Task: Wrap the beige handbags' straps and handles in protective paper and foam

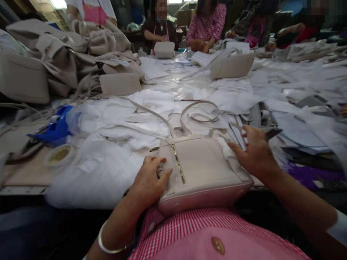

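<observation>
At the near edge of the tabletop, the pale bag lies between the 2 hands, its long axis running crosswise. The left hand is nearer, against its left end, fingers curled; whether they grip anything I cannot tell. The right hand, at the far right corner, has thumb and fingers spread wide beside white wrapping; contact there is unclear. The bag's underside is hidden. Its gold zip shows.

The bag is pale beige (its zip gold), the apron pink with checks, the tape dispenser blue.
</observation>
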The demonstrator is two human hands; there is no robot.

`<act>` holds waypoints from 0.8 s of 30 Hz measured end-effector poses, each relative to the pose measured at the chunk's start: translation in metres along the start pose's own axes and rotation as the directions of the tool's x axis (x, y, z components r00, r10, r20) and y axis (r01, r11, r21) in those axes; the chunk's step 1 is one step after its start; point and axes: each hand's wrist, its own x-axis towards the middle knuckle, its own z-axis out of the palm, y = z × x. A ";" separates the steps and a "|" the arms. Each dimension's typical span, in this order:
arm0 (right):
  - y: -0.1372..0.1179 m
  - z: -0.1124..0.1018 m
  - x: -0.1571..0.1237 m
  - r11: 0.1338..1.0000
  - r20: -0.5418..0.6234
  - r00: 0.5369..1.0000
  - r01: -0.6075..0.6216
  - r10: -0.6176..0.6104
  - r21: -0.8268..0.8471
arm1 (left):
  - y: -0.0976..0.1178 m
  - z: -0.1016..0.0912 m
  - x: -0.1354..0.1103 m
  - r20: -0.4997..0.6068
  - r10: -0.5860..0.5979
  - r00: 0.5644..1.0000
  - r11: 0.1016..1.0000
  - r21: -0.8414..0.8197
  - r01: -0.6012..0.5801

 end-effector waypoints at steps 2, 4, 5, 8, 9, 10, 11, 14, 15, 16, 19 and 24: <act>-0.024 -0.006 0.009 0.974 -0.013 0.975 0.224 -0.224 0.018 | -0.002 -0.002 0.007 -0.004 -0.020 1.000 1.000 0.008 0.020; -0.055 -0.007 0.017 0.942 0.259 0.910 0.282 -0.323 0.185 | -0.006 -0.007 0.021 0.006 -0.047 0.999 0.999 0.002 0.047; -0.071 -0.005 0.020 0.927 0.444 0.820 0.268 -0.362 0.260 | -0.009 -0.010 0.029 0.019 -0.057 0.998 0.998 -0.003 0.057; -0.109 0.008 0.023 0.852 0.770 0.375 0.318 -0.516 0.415 | -0.016 -0.017 0.045 0.075 -0.083 0.994 0.996 -0.027 0.085; -0.116 0.014 0.023 0.819 0.789 0.265 0.346 -0.554 0.458 | -0.019 -0.020 0.047 0.111 -0.075 0.991 0.996 -0.045 0.080; -0.120 0.020 0.023 0.794 0.792 0.196 0.357 -0.579 0.492 | -0.023 -0.024 0.046 0.156 -0.057 0.986 0.995 -0.071 0.069; -0.122 0.026 0.022 0.784 0.792 0.161 0.351 -0.589 0.512 | -0.027 -0.027 0.043 0.210 -0.028 0.977 0.993 -0.105 0.051; -0.116 0.037 0.023 0.809 0.806 0.153 0.267 -0.571 0.523 | -0.040 -0.042 0.027 0.381 0.130 0.915 0.977 -0.207 -0.053; -0.113 0.039 0.023 0.815 0.806 0.161 0.236 -0.569 0.529 | -0.044 -0.047 0.022 0.419 0.178 0.890 0.971 -0.222 -0.090; -0.110 0.040 0.024 0.818 0.804 0.171 0.212 -0.570 0.535 | -0.047 -0.050 0.018 0.445 0.217 0.869 0.967 -0.219 -0.129; -0.106 0.043 0.023 0.817 0.792 0.203 0.189 -0.575 0.544 | -0.045 -0.053 0.016 0.462 0.255 0.849 0.967 -0.095 -0.238; -0.104 0.047 0.021 0.804 0.769 0.241 0.229 -0.592 0.548 | -0.028 -0.039 0.024 0.388 0.309 0.868 0.898 0.180 -0.401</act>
